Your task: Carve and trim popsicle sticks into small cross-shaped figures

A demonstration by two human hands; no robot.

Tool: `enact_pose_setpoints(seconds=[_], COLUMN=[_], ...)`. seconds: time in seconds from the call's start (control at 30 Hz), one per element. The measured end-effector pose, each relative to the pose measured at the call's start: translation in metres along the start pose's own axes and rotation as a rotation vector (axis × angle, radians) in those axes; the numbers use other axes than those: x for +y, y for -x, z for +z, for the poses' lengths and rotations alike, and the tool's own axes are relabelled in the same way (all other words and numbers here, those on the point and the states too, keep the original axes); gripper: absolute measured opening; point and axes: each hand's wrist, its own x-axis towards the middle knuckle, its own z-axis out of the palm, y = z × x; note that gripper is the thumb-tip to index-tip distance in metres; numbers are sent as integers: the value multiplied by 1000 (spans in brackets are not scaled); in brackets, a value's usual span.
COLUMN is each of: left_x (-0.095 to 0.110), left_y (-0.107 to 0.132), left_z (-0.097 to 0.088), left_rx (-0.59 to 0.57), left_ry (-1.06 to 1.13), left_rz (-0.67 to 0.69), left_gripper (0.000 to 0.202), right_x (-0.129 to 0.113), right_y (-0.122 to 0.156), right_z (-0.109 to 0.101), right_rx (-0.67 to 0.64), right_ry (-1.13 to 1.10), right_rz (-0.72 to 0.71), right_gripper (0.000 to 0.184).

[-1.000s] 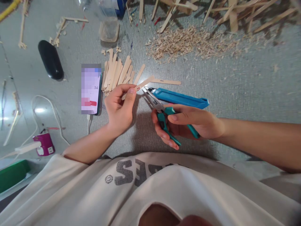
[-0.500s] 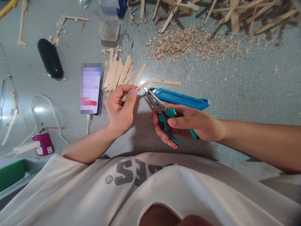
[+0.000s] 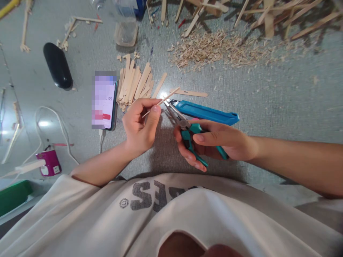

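Between thumb and fingers, my left hand (image 3: 142, 123) pinches a wooden craft stick (image 3: 170, 94), turned so its thin edge shows. My right hand (image 3: 217, 139) is wrapped around the green handles of long-nose pliers (image 3: 183, 123). The jaws of the pliers are parted, their tips just right of my left hand and below the stick. Behind the pliers lies a blue utility knife (image 3: 206, 111). Another craft stick (image 3: 191, 93) rests flat on the table just beyond the knife. A pile of craft sticks (image 3: 132, 84) lies past my left hand, with a single stick beside it.
A phone (image 3: 105, 101) with a charging cable lies left of the pile. Wood chips (image 3: 209, 50) are heaped at the back, before loose sticks (image 3: 268, 18). A black case (image 3: 58, 66), a plastic container (image 3: 126, 33) and a purple plug adapter (image 3: 50, 163) are on the table (image 3: 281, 107).
My left hand has rotated the craft stick from its flat face to its thin edge and shifted slightly right. The pliers stay almost in place, their handles a little lower.
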Motion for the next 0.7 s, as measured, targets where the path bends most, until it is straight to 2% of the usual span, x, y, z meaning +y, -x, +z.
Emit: enact_pose_setpoints(seconds=[0.5,0.6,0.7], left_x=[-2,-1,-2], left_y=[0,0,-1], left_z=[0,0,0], left_rx=[-30,-13,-23], left_ry=[-13,-18,-67], left_rz=[-8,19,-15], left_gripper=[39,36,43], right_x=[-1,-4,-8], right_y=[2,2,4], right_z=[0,-1,1], right_rx=[-12,-15,-50], right_ry=[-46,-50,-44], right_rz=[6,25,62], right_gripper=[45,43,42])
